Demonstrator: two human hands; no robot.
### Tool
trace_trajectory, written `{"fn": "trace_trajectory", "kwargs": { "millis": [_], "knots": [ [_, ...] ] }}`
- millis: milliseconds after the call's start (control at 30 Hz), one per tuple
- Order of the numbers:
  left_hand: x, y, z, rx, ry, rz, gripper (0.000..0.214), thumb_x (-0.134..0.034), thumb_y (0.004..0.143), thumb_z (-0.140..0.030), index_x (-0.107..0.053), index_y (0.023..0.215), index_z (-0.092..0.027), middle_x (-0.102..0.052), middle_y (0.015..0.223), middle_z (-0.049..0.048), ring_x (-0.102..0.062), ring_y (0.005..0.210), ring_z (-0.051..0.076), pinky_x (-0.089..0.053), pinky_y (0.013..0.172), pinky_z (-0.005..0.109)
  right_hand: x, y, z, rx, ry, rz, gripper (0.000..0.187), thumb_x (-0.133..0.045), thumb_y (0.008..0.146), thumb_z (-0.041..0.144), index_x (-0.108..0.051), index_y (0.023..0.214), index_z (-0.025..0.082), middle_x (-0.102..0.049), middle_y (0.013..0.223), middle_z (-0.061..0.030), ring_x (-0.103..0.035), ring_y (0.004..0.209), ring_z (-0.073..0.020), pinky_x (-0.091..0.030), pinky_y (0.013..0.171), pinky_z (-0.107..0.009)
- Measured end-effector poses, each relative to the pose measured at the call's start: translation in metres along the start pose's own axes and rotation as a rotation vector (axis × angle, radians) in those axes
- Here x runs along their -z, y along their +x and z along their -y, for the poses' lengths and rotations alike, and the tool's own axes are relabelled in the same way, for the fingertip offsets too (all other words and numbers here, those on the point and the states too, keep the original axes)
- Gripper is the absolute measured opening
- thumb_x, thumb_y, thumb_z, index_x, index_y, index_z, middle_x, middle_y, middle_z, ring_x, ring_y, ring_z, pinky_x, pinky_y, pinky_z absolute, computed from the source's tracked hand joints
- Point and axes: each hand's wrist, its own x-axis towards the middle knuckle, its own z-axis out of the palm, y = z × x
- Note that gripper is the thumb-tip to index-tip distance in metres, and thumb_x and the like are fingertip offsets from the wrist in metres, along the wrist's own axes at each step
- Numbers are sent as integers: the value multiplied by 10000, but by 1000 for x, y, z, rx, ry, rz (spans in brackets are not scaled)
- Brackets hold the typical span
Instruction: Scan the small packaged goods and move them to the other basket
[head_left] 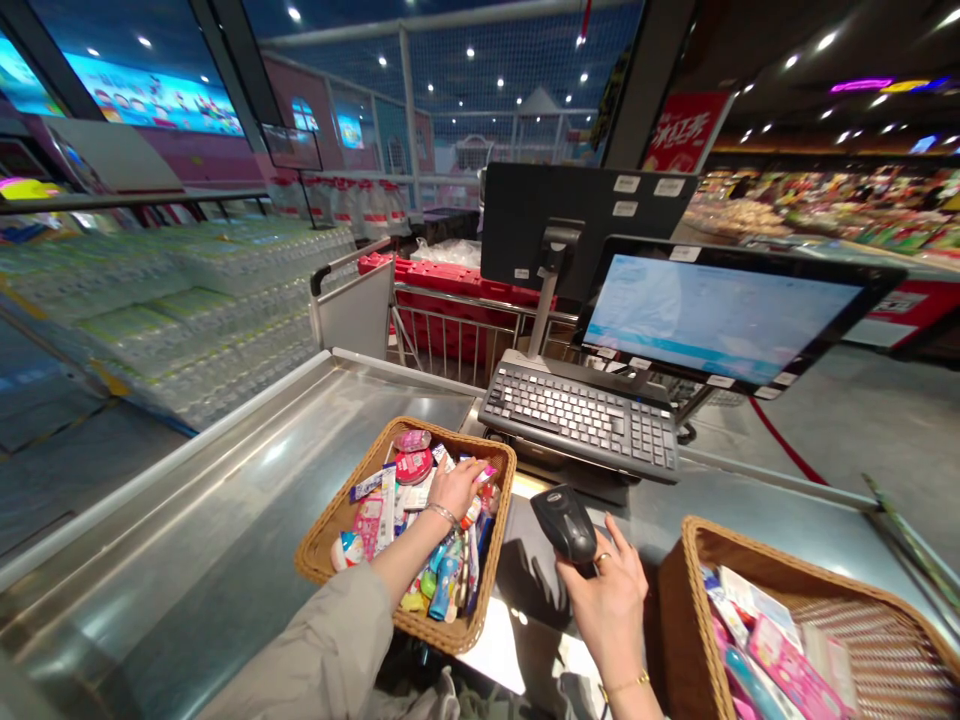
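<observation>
My left hand [454, 492] reaches into a wicker basket [315, 535] full of small packaged goods. Its fingers are bent around a small pink-topped item [486, 473] near the basket's right side; the exact kind is unclear. A round red tin [413, 466] and a blue patterned tube [445, 580] lie among the packets nearby. In my right hand [611, 590] is a black barcode scanner [566, 522], held above the counter between two baskets, its head pointing up and left. A second wicker basket [694, 570] at the right holds pink and white packages [795, 660].
A keyboard [585, 415] stands behind the baskets, below a lit monitor [720, 310] and a second screen [577, 235] seen from behind. The steel counter [225, 500] extends left. Beyond it are stacked bottle packs [187, 310] and a metal cart [450, 335].
</observation>
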Motion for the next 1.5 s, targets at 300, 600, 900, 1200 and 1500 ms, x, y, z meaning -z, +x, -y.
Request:
{"fn": "trace_trajectory", "kwargs": {
  "millis": [300,600,900,1200,1500],
  "knots": [
    [45,-24,9,116,-118,-15,384,-565,909,-317,-601,1289,-276,-650,1299,34,-603,1190,202,-389,1090,398,-3,-5,5,-1,21,5,261,-619,724,403,-700,856,192,-716,1051,-114,-502,1253,-329,-367,1039,-507],
    [56,-50,41,351,-140,-4,405,-574,890,-298,-613,1291,-249,-687,1237,64,-657,1097,229,-494,941,339,-1,-11,11,53,23,12,236,-617,730,399,-689,824,194,-729,1018,-109,-500,1259,-341,-363,1036,-523],
    [60,-55,55,465,-54,-33,350,-478,944,-308,-641,1241,-225,-697,1205,80,-662,1069,221,-500,902,328,5,-15,15,77,29,0,239,-610,748,415,-690,823,202,-732,1014,-99,-502,1254,-338,-367,1038,-525],
    [64,-72,42,258,138,15,300,-483,962,-326,-627,1225,-329,-624,1327,21,-580,1193,220,-342,1062,449,8,-19,12,72,35,-3,248,-625,733,420,-692,828,200,-729,1021,-111,-510,1248,-340,-344,1054,-537],
    [70,-60,29,126,271,160,262,-581,905,-349,-652,1110,-204,-686,1200,110,-625,1102,266,-322,1041,465,9,-21,14,79,42,21,249,-622,741,416,-691,835,196,-731,1020,-104,-503,1256,-340,-353,1051,-535]
  ]
}}
